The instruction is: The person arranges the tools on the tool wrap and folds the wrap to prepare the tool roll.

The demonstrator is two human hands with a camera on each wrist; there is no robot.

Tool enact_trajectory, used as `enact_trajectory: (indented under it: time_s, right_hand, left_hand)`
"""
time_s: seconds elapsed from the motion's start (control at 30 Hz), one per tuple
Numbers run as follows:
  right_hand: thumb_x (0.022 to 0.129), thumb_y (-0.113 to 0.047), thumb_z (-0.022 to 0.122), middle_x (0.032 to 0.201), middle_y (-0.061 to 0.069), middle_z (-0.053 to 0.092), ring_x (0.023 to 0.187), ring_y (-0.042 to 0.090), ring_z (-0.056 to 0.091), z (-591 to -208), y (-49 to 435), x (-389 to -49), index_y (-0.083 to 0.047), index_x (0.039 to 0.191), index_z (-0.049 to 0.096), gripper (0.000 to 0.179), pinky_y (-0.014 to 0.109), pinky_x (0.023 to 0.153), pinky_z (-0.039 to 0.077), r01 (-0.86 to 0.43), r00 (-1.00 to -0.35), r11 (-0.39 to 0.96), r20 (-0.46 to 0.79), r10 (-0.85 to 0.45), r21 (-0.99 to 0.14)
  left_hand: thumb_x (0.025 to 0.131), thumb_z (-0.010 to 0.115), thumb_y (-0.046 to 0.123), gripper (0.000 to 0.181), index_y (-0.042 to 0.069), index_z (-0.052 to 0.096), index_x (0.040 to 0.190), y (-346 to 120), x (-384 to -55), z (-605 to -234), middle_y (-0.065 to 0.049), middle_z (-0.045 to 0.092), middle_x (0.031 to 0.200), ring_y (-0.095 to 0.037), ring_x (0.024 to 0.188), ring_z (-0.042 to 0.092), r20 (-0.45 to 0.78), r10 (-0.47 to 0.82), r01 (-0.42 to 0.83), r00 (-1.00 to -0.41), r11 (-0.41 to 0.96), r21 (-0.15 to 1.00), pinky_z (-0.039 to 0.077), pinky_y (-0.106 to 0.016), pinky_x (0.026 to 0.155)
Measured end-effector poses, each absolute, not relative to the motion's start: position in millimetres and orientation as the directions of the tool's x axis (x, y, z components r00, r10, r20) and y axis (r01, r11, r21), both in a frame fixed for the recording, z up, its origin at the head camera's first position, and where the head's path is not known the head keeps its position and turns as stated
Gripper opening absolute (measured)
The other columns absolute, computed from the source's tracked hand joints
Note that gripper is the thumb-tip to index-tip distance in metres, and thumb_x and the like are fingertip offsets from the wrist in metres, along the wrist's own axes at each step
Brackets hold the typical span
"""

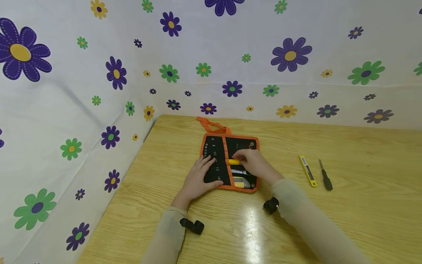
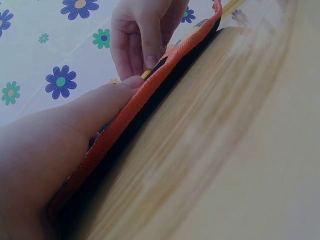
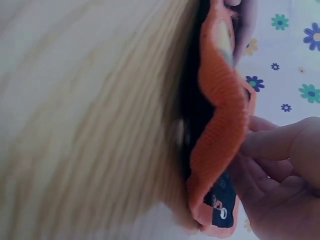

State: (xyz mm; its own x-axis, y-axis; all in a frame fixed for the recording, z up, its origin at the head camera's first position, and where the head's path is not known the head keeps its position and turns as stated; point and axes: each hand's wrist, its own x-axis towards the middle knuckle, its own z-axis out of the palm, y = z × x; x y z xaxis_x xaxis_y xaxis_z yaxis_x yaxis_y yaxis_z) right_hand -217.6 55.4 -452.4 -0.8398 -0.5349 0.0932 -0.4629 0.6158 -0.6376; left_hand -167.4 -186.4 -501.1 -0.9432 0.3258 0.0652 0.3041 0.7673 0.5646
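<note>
A black tool pouch point(image 1: 212, 176) with orange edging and white size numbers lies on the table. My left hand point(image 1: 197, 175) rests on its left half with the fingers spread, the thumb near the lower edge. Over the right half, my right hand point(image 1: 252, 161) pinches a slim yellow tool point(image 1: 234, 161) that sits in a pocket; the fingers hide its far end. Below it in the pockets are a silver wrench point(image 1: 239, 171) and a yellow-and-grey utility knife point(image 1: 241, 182). In the right wrist view the pouch's orange edge point(image 3: 225, 120) bends in front of the right hand's fingertips.
To the right lie a slim yellow case point(image 1: 308, 171) with a hole at one end and a dark-handled screwdriver point(image 1: 325, 178). An orange strap point(image 1: 212, 126) extends from the pouch's top. Flowered cloth point(image 1: 250, 44) stands behind and left of the wooden table point(image 1: 227, 227).
</note>
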Motion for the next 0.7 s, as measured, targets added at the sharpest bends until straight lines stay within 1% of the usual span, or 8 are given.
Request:
enact_trajectory:
  time_s: [0.17,0.27,0.5,0.7]
  right_hand:
    - [0.088,0.013,0.057,0.113,0.016,0.064,0.102,0.030,0.060,-448,61,-212,0.003,0.118,0.063,0.032,0.040,0.086,0.051,-0.419,-0.842,0.616,0.031,-0.539,-0.667]
    - [0.089,0.012,0.057,0.114,0.016,0.063,0.103,0.030,0.059,-444,68,-208,0.004,0.119,0.062,0.032,0.042,0.087,0.050,-0.394,-0.851,0.617,0.018,-0.525,-0.681]
    - [0.089,0.008,0.060,0.113,0.018,0.063,0.102,0.033,0.059,-433,91,-194,0.004,0.118,0.062,0.030,0.046,0.086,0.050,-0.388,-0.866,0.609,0.048,-0.497,-0.692]
    - [0.088,0.005,0.064,0.116,0.020,0.063,0.104,0.038,0.057,-432,115,-186,0.004,0.117,0.064,0.030,0.050,0.086,0.049,-0.397,-0.891,0.653,0.102,-0.442,-0.645]
  left_hand:
    - [0.081,0.064,0.063,0.086,0.024,0.032,0.151,-186,-167,-502,0.000,0.022,0.157,-0.021,0.145,0.008,0.068,0.327,0.307,-0.943,0.769,0.561,0.017,-0.052,0.113]
    - [0.081,0.064,0.062,0.086,0.024,0.032,0.151,-185,-168,-501,0.000,0.022,0.157,-0.021,0.145,0.008,0.068,0.327,0.308,-0.943,0.771,0.558,0.017,-0.052,0.113]
    - [0.081,0.065,0.061,0.086,0.024,0.032,0.151,-186,-169,-499,0.000,0.022,0.157,-0.022,0.145,0.007,0.073,0.329,0.312,-0.942,0.767,0.561,0.017,-0.054,0.112]
    - [0.081,0.064,0.062,0.086,0.022,0.033,0.151,-186,-168,-500,-0.001,0.023,0.156,-0.023,0.145,0.009,0.077,0.331,0.315,-0.941,0.766,0.561,0.017,-0.054,0.112]
